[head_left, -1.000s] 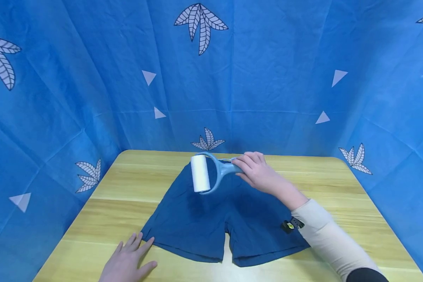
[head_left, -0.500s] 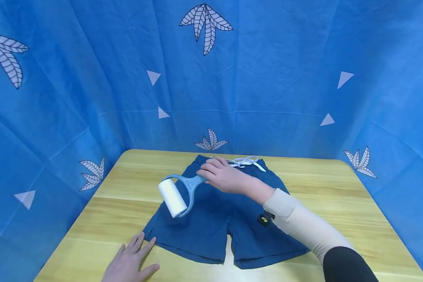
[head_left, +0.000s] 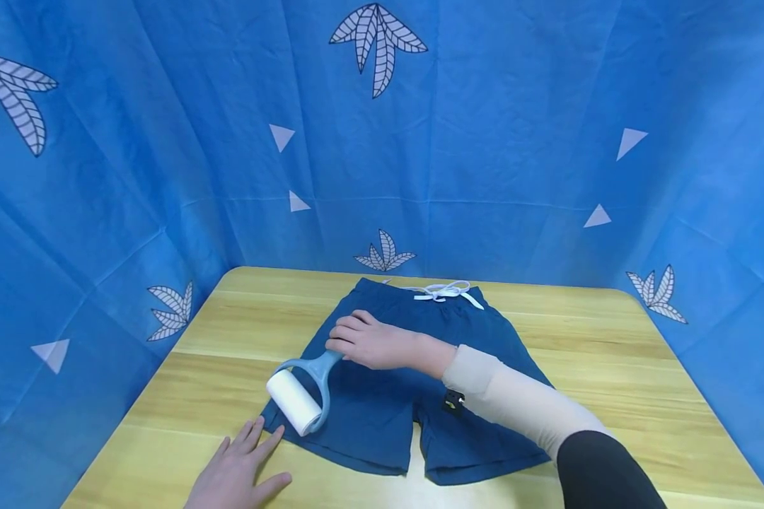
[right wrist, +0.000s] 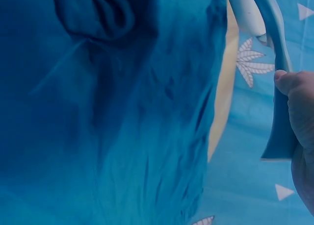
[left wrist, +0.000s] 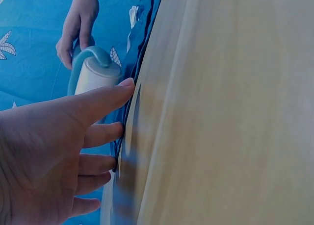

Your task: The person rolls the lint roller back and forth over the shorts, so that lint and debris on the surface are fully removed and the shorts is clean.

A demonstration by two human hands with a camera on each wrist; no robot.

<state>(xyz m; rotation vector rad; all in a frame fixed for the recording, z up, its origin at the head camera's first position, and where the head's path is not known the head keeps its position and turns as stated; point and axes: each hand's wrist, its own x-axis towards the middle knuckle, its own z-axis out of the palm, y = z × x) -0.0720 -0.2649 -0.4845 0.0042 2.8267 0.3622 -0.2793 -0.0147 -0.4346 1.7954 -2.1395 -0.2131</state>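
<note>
Dark blue shorts (head_left: 375, 417) lie spread on the wooden table, waistband at the far side with a white drawstring (head_left: 446, 291) tied in a bow. My right hand (head_left: 372, 341) grips the blue handle of a lint roller (head_left: 294, 403); its white roll overlaps the lower part of the left leg, close to the hem. In the right wrist view the fingers wrap the handle (right wrist: 280, 127). My left hand (head_left: 235, 470) rests with fingers spread, fingertips at the left hem corner. The left wrist view shows its straight fingers (left wrist: 100, 134) along the cloth edge.
The light wooden table (head_left: 611, 367) has rounded far corners. A blue curtain (head_left: 503, 141) with leaf and triangle prints surrounds it at the back and both sides. A small black device (head_left: 453, 401) sits at my right wrist, over the right leg of the shorts.
My right hand has brought the lint roller left and nearer, from the waistband area down to the left hem, uncovering the drawstring bow. The left hand stays at the hem corner.
</note>
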